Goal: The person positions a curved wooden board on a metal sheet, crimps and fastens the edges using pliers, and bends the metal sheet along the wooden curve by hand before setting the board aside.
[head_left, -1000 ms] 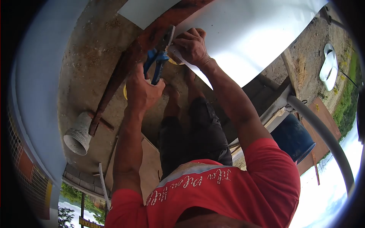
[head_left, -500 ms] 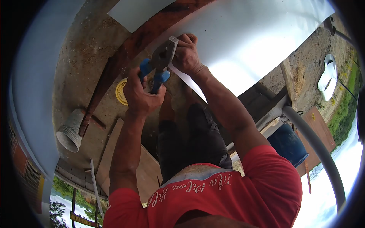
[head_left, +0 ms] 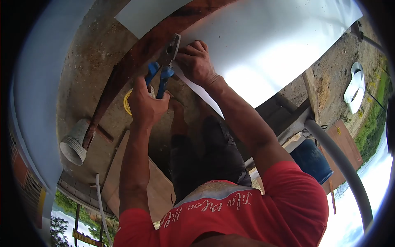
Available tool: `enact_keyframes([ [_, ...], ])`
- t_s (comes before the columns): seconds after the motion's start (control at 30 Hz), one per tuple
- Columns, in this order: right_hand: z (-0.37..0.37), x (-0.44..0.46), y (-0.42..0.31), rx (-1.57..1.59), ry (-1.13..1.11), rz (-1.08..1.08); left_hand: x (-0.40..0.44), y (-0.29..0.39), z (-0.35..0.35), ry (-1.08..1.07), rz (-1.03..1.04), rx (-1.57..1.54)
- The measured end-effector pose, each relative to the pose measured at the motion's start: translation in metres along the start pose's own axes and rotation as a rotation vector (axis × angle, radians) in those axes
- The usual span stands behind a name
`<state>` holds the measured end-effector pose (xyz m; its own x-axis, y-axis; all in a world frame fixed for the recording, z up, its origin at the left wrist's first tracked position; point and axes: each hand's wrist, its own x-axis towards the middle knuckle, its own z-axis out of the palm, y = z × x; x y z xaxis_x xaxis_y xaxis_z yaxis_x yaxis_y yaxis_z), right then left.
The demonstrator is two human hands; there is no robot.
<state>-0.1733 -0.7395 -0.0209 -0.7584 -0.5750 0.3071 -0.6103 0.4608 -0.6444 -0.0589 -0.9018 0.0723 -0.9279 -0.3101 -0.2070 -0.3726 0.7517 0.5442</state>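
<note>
Blue-handled pliers [head_left: 166, 71] are in my left hand [head_left: 147, 106], their handles spread and metal head pointing up. My right hand [head_left: 196, 62] is closed, its fingertips close beside the pliers' head. Whatever it pinches is too small or hidden to name. Behind and beside my right hand lies a large shiny white sheet [head_left: 263, 45], its lower corner near my wrist. A dark reddish-brown curved beam [head_left: 131, 61] passes behind the pliers.
A round yellow item [head_left: 127, 102] is partly behind my left hand. A whitish bucket [head_left: 75, 144] lies tipped at left. Boards [head_left: 154, 185] rest below. At right are a blue drum [head_left: 310, 160], a grey pipe [head_left: 345, 166] and a white looped item [head_left: 355, 88].
The pliers and my left hand have shifted left in view, and my right hand has moved slightly left and down. The pliers' head has turned. The whole view has shifted a little.
</note>
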Motion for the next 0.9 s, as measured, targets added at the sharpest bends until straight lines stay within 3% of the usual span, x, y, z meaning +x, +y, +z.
enact_keyframes([
  [0.03, -0.004, -0.007, -0.008, -0.013, -0.046, 0.034, -0.008, 0.013, -0.019, 0.070, -0.005, -0.119],
  [0.13, -0.032, -0.007, -0.002, -0.178, 0.062, 0.169, 0.003, -0.002, -0.003, -0.034, -0.004, 0.064],
  [0.27, -0.032, -0.010, 0.007, -0.185, -0.017, 0.207, 0.011, -0.024, 0.021, -0.163, -0.018, 0.303],
  [0.3, -0.033, -0.006, 0.009, -0.186, -0.020, 0.192, 0.008, -0.021, 0.014, -0.111, 0.095, 0.295],
  [0.4, -0.034, -0.014, 0.002, -0.188, -0.037, 0.216, -0.013, 0.005, -0.016, 0.152, 0.178, -0.028],
  [0.43, -0.036, -0.009, 0.004, -0.196, -0.029, 0.216, -0.014, 0.009, -0.019, 0.340, 0.374, -0.233],
  [0.53, -0.036, -0.009, 0.004, -0.203, -0.025, 0.218, -0.006, -0.036, 0.024, 0.193, 0.266, -0.117],
  [0.57, -0.034, -0.009, 0.006, -0.207, -0.021, 0.213, 0.011, -0.036, 0.030, -0.149, 0.048, 0.334],
  [0.67, -0.035, -0.004, 0.011, -0.223, -0.022, 0.194, 0.009, 0.002, -0.003, -0.008, 0.116, 0.173],
  [0.73, -0.035, -0.011, 0.006, -0.214, -0.043, 0.215, -0.009, 0.001, -0.013, 0.217, 0.298, -0.109],
  [0.8, -0.037, -0.010, 0.001, -0.200, -0.058, 0.230, -0.005, -0.009, -0.007, 0.149, 0.255, -0.071],
  [0.87, -0.036, -0.008, 0.003, -0.213, -0.048, 0.227, 0.018, -0.032, 0.026, -0.209, -0.020, 0.279],
  [0.9, -0.035, -0.010, 0.002, -0.214, -0.062, 0.231, 0.020, -0.023, 0.022, -0.171, -0.062, 0.277],
])
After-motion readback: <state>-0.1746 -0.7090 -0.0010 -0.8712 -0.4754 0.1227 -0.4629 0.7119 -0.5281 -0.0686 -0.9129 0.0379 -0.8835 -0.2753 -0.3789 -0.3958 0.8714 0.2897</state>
